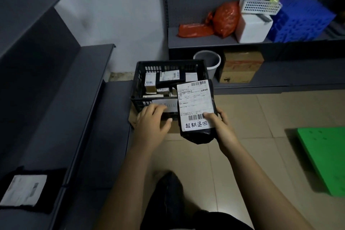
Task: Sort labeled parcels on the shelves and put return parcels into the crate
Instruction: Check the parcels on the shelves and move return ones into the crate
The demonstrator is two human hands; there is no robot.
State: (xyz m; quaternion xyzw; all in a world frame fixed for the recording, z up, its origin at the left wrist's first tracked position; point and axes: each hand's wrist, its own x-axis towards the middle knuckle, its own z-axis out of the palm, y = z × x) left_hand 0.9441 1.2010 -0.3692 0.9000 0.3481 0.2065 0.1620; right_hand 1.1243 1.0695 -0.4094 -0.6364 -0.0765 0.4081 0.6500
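Note:
A black plastic crate (137,80) stands on the floor ahead, with several labeled parcels (169,76) inside. My right hand (220,125) grips a black parcel (196,110) with a large white shipping label and handwritten characters, held just in front of the crate's near right corner. My left hand (152,121) hovers at the crate's near wall with fingers apart and holds nothing. Another black labeled parcel (26,189) lies on the dark shelf (78,84) at the lower left.
Dark shelving runs along the left. A second shelf unit (261,45) at the back right holds red bags, a white box, a white basket and a blue crate; a grey bucket (208,61) and cardboard boxes sit under it. A green panel (324,157) lies on the tiled floor.

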